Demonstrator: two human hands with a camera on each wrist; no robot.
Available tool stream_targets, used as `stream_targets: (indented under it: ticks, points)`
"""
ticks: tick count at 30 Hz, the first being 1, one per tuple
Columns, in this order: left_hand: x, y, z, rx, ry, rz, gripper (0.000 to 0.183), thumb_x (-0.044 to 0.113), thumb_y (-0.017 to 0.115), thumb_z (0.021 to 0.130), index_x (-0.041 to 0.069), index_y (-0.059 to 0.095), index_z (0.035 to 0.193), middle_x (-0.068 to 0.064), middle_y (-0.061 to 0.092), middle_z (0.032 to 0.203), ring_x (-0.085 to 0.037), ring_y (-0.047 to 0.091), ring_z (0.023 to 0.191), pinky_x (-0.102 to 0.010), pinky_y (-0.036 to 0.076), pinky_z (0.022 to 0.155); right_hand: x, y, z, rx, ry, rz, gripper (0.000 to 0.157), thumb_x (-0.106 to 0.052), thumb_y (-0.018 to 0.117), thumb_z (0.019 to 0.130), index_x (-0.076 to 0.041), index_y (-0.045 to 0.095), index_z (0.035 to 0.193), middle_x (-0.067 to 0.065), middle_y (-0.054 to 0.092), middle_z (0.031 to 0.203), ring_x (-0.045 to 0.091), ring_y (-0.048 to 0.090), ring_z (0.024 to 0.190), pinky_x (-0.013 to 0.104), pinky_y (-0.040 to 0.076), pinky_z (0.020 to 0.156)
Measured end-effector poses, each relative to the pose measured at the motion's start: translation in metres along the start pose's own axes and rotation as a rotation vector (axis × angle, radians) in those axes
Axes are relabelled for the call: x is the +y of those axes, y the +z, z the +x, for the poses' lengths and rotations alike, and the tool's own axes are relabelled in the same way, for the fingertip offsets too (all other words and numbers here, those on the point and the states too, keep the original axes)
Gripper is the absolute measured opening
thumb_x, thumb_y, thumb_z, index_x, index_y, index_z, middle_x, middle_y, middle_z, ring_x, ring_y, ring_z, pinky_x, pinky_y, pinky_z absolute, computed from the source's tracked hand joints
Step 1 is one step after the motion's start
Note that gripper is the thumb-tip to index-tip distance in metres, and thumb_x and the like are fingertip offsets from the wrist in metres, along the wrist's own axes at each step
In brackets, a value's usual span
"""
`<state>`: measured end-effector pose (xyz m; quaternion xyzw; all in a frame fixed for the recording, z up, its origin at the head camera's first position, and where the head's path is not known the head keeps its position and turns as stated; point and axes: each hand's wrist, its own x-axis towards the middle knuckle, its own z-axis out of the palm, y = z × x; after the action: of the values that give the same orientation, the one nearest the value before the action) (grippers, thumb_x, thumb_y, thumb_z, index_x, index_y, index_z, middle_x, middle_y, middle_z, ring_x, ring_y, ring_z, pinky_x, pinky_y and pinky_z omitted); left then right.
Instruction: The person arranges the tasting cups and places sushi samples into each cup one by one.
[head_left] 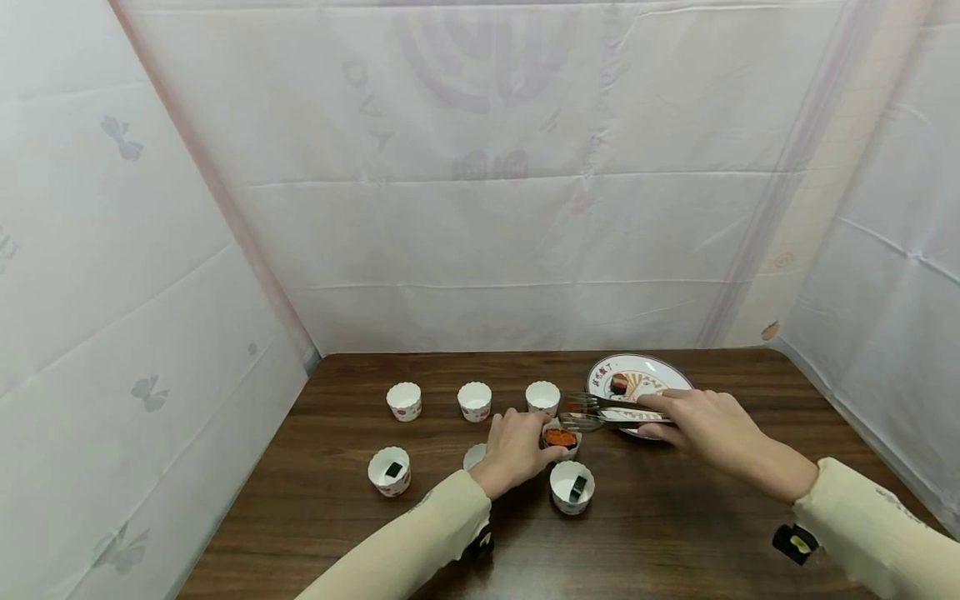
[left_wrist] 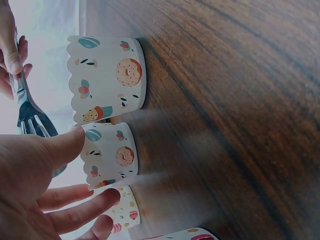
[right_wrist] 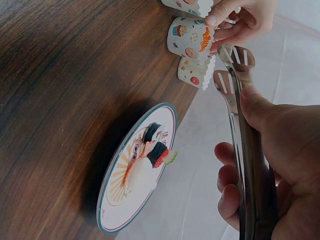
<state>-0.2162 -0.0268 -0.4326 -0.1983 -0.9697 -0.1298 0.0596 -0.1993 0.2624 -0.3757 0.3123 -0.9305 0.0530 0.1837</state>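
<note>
My left hand [head_left: 517, 446] holds a white patterned paper cup [left_wrist: 116, 156] by its rim, thumb on one side and fingers on the other. In that cup sits an orange-topped sushi piece [head_left: 560, 437]. My right hand [head_left: 708, 425] grips metal serving tongs [right_wrist: 239, 125] with slotted tips. In the head view the tips hover over or beside the held cup, apart from each other; nothing shows between them. Under and behind the tongs lies a round plate [right_wrist: 111, 220] with several sushi pieces [right_wrist: 158, 154] on it.
Close in front of the held cup stands another cup [head_left: 572, 500] with a dark piece inside. A similar cup [head_left: 389, 483] is at the left, and one [head_left: 474, 456] is partly hidden by my left hand. Three cups line the back, including the middle one [head_left: 475, 408]. Fabric walls enclose the table.
</note>
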Motion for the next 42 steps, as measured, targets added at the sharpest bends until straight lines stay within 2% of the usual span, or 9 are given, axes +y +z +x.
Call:
stream_targets:
  ticks: [6,11,16,20,26,30,33,37,42]
  points:
    - [0.0,-0.001,0.0,-0.018,-0.012,-0.002,0.05,0.051,0.079,0.087,0.016,0.075,0.123,0.002,0.067,0.078,-0.026,0.059,0.08,-0.037,0.041,0.07,0.002,0.002,0.001,0.012,0.001,0.004,0.032,-0.038,0.077,0.092,-0.022,0.074,0.119,-0.008,0.071,0.092,0.011,0.063,0.061,0.031,0.039,0.044]
    - [-0.001,-0.001,-0.001,-0.02,-0.021,0.006,0.052,0.053,0.079,0.087,0.018,0.075,0.125,0.004,0.061,0.071,-0.024,0.058,0.078,-0.036,0.039,0.069,0.004,0.005,0.0,0.032,0.007,0.004,0.034,-0.038,0.079,0.09,-0.02,0.075,0.118,-0.008,0.071,0.09,0.012,0.064,0.062,0.032,0.042,0.045]
    - [-0.004,-0.005,-0.002,-0.001,-0.02,-0.008,0.052,0.053,0.08,0.086,0.019,0.075,0.125,0.003,0.062,0.07,-0.022,0.055,0.075,-0.034,0.036,0.067,0.008,0.007,0.001,0.042,0.016,0.006,0.034,-0.039,0.079,0.089,-0.019,0.075,0.117,-0.007,0.071,0.087,0.012,0.064,0.063,0.033,0.043,0.046]
    - [-0.008,-0.011,-0.003,0.025,0.003,-0.02,0.049,0.051,0.079,0.087,0.019,0.075,0.124,0.002,0.068,0.077,-0.02,0.051,0.072,-0.033,0.035,0.066,0.01,0.007,0.001,0.042,0.025,0.009,0.035,-0.04,0.078,0.09,-0.019,0.075,0.118,-0.009,0.068,0.083,0.01,0.061,0.062,0.033,0.043,0.046]
    - [-0.02,-0.02,-0.004,0.095,0.093,-0.068,0.047,0.045,0.078,0.091,0.012,0.074,0.124,-0.003,0.076,0.096,-0.017,0.051,0.072,-0.032,0.037,0.068,0.015,0.009,0.0,0.032,0.042,0.015,0.038,-0.04,0.078,0.091,-0.017,0.074,0.12,-0.003,0.071,0.084,0.012,0.063,0.063,0.03,0.04,0.044]
    - [-0.029,-0.027,-0.005,0.152,0.124,-0.081,0.046,0.043,0.078,0.091,0.01,0.073,0.123,-0.004,0.077,0.096,-0.017,0.051,0.07,-0.031,0.036,0.065,0.02,0.011,0.0,0.043,0.047,0.011,0.041,-0.038,0.079,0.09,-0.014,0.074,0.122,0.004,0.075,0.091,0.019,0.068,0.066,0.03,0.04,0.043]
    - [-0.037,-0.032,-0.006,0.19,0.136,-0.087,0.045,0.042,0.079,0.091,0.009,0.074,0.122,-0.003,0.077,0.096,-0.018,0.055,0.071,-0.033,0.04,0.065,0.023,0.012,0.0,0.048,0.048,0.011,0.041,-0.037,0.08,0.089,-0.013,0.074,0.122,0.006,0.075,0.093,0.02,0.068,0.066,0.031,0.04,0.042]
    - [-0.051,-0.037,-0.01,0.217,0.137,-0.096,0.044,0.039,0.079,0.091,0.01,0.073,0.123,-0.005,0.078,0.1,-0.023,0.064,0.082,-0.042,0.049,0.075,0.027,0.014,0.0,0.05,0.053,0.009,0.042,-0.037,0.08,0.088,-0.013,0.074,0.123,0.007,0.075,0.095,0.022,0.068,0.066,0.033,0.041,0.043]
    - [-0.068,-0.045,-0.015,0.226,0.092,-0.118,0.043,0.038,0.078,0.092,0.013,0.072,0.126,-0.003,0.077,0.1,-0.025,0.064,0.087,-0.045,0.047,0.079,0.033,0.015,-0.001,0.032,0.077,0.01,0.044,-0.039,0.078,0.09,-0.013,0.073,0.124,0.009,0.076,0.102,0.025,0.07,0.071,0.036,0.043,0.043]
